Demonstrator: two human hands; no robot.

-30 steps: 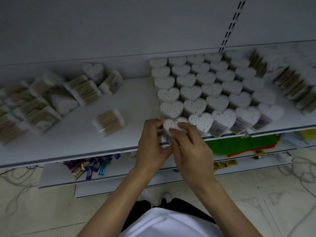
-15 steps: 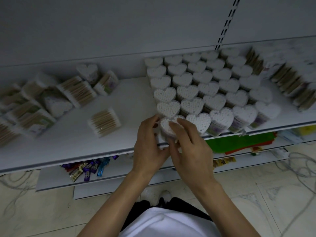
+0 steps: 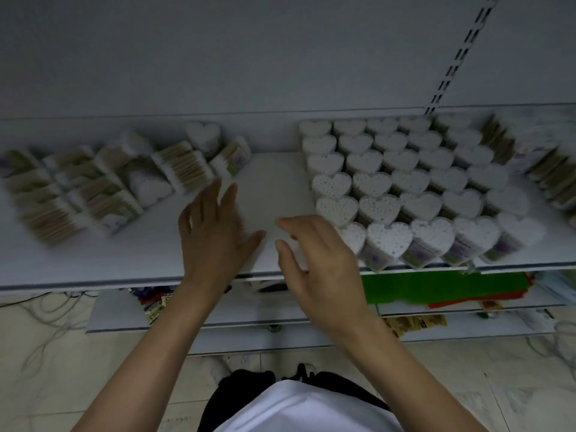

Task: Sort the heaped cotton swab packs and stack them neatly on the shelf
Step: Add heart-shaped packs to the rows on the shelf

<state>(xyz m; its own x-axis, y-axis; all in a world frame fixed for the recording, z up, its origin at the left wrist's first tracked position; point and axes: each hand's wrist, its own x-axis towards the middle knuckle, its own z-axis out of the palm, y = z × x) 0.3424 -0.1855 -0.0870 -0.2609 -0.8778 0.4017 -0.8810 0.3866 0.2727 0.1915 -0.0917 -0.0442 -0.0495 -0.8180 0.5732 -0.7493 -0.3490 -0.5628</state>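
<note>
**Both hands empty over the shelf, heart packs gridded at right**

We count two hands, neither holding a pack. The left hand (image 3: 215, 238) has its fingers straight and spread, palm down over the bare middle of the white shelf (image 3: 274, 182), fingertips just short of the heap. The right hand (image 3: 314, 254) has loosely bent fingers and the thumb apart, gripping nothing. It sits just beside the front-left heart pack (image 3: 353, 236) and partly hides it; we cannot tell if they touch.

The heart-shaped swab packs (image 3: 389, 210) stand upright on the shelf's right half in a tight grid. We count six rows of five, back row blurred. They have white cotton tips on top and purple-printed labels on the front row's sides.

The left heap (image 3: 103, 188) is flat rectangular packs of wooden-stick swabs, tilted and overlapping, too blurred to count. Two hearts sit among them: an upright heart pack (image 3: 202, 135) at the back and a second heart pack (image 3: 149, 187) lower in the pile. More flat packs (image 3: 554, 173) lean at the far right.
</note>
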